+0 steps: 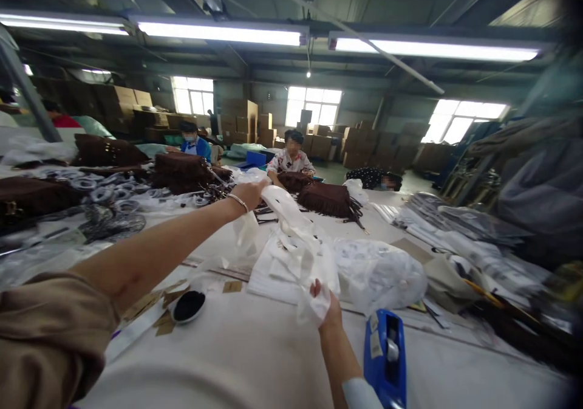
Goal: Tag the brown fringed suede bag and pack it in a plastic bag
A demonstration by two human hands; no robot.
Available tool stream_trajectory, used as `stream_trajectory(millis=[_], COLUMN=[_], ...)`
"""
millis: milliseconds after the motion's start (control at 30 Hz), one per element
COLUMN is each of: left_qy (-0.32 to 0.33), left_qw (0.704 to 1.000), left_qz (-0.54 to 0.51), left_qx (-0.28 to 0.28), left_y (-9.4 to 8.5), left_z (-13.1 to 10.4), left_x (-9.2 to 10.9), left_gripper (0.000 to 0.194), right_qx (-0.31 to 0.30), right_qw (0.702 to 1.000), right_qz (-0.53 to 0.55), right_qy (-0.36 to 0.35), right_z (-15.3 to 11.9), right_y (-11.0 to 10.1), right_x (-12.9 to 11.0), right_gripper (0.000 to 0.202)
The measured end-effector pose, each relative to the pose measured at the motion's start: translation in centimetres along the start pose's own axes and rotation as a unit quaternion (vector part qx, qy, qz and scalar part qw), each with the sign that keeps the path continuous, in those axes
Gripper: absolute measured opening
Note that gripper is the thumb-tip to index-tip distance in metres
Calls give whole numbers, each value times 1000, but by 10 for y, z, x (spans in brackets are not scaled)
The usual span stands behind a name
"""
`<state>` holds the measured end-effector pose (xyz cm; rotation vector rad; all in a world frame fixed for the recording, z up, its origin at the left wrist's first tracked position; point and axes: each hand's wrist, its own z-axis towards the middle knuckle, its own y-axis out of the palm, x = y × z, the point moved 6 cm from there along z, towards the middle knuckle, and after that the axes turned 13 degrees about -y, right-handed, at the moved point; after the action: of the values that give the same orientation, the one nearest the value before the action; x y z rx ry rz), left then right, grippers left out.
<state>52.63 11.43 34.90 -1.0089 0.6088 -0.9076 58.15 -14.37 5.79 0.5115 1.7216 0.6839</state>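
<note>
My left hand (252, 194), with a bracelet at the wrist, reaches far across the table and is closed on the upper end of a thin white tissue-like sheet (288, 209). Nearer to me, my right hand (328, 309) is closed on the sheet's lower end. The sheet hangs crumpled between both hands, partly see-through. Beneath it lies a stack of flat white sheets (268, 275). To the right of the stack rests a puffy clear plastic bag (378, 270). A blue tape dispenser (385, 357) stands beside my right forearm.
Dark brown fringed bags (328, 199) lie across the far side of the table. White rings (102, 195) are heaped at left. A white dish with black contents (187, 307) sits near my left arm. Flat plastic packets (455, 214) pile up at right. Co-workers (291, 161) sit opposite.
</note>
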Motion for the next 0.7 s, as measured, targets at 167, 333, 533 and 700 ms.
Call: stream_trajectory(millis=[167, 333, 533, 700], left_qy=[84, 107, 46, 43], left_qw=[994, 990, 998, 982], left_qz=[42, 36, 25, -12], left_qx=[57, 82, -21, -184], left_y=[-48, -82, -56, 25], left_z=[-10, -20, -31, -77], left_x=[48, 79, 76, 94], left_gripper=[33, 29, 26, 27], right_qx=[-30, -118, -157, -195], right_qw=[987, 959, 949, 948], right_qz=[-159, -256, -252, -247], right_qy=[18, -34, -106, -57], right_z=[-30, -16, -40, -103], right_y=[-50, -20, 31, 56], right_x=[-22, -90, -133, -69], right_gripper=[12, 21, 13, 24])
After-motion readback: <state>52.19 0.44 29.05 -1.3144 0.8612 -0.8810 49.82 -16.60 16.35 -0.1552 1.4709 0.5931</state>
